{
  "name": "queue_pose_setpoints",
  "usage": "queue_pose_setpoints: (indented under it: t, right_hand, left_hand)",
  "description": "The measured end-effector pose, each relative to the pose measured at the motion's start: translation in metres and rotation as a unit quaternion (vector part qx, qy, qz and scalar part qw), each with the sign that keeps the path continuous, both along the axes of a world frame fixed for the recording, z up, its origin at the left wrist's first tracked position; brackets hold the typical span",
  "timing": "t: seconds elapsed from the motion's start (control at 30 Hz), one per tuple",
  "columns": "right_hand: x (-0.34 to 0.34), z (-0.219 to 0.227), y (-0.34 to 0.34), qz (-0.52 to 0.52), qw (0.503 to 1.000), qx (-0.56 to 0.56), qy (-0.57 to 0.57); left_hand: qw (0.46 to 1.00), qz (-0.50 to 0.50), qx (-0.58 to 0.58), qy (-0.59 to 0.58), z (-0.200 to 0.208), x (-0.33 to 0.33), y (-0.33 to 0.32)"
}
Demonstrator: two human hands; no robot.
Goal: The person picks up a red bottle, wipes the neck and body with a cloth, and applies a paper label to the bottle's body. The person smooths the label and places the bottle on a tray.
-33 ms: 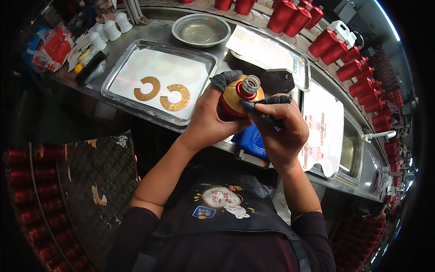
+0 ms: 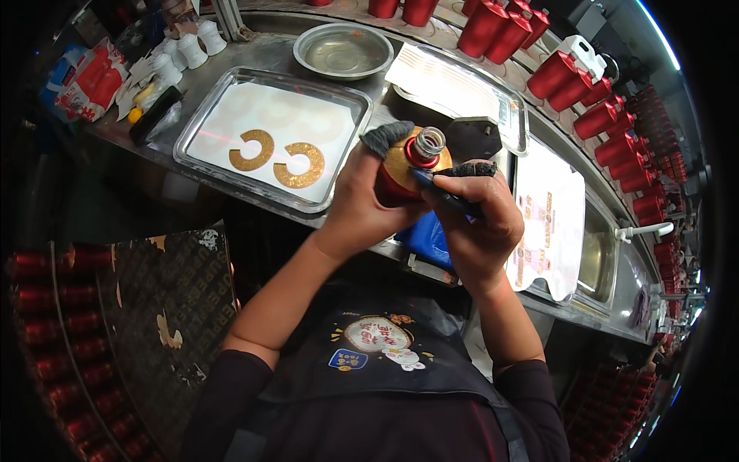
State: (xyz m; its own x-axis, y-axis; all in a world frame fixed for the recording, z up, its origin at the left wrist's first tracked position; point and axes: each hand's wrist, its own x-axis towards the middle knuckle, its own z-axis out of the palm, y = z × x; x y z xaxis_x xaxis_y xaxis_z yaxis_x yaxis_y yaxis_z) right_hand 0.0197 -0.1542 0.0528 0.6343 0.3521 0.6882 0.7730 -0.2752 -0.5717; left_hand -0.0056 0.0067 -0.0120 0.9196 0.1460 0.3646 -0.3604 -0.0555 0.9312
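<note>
My left hand (image 2: 356, 202) grips a red bottle (image 2: 394, 191) around its side, the bare glass mouth tilted up. A gold C-shaped decal (image 2: 398, 164) lies around the bottle's shoulder, below the red neck. The left thumb, in a grey cloth finger cover, rests on the decal's left side. Closed at the bottle's right side, my right hand (image 2: 486, 215) wears a dark thumb cover. Something dark with a bluish tip (image 2: 422, 178) shows at its fingertips, against the decal; whether it is a tool or a covered finger, I cannot tell.
A steel tray (image 2: 187, 146) holds two gold C-shaped decals (image 2: 252, 150) on a white sheet. Behind it stands a metal basin (image 2: 343, 52). A dark block (image 2: 473, 138) and decal sheets (image 2: 550, 231) lie rightward, near a sink (image 2: 599, 266). Red bottles (image 2: 481, 27) line the back.
The bottle and my left hand have shifted very slightly right in view, as has the tray. Both hands keep their hold.
</note>
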Motion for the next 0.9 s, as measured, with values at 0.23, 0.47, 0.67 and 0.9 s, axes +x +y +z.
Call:
queue_pose_setpoints:
  t: [0.23,0.47,0.67,0.9]
  right_hand:
    - [-0.016,-0.002,0.007,0.082,0.992,-0.006,-0.094]
    - [-0.002,0.002,-0.011,0.065,0.992,0.014,-0.111]
    - [-0.001,0.005,-0.023,0.086,0.992,0.068,0.064]
    - [0.056,-0.018,-0.036,0.005,0.939,0.107,0.328]
  left_hand:
    - [0.976,0.183,0.067,-0.094,-0.03,0.009,-0.035]
    - [0.963,0.217,0.128,-0.1,-0.027,0.005,-0.035]
    - [0.966,0.196,0.158,-0.061,-0.014,0.002,-0.027]
    - [0.996,-0.052,0.017,0.077,0.004,0.007,0.008]
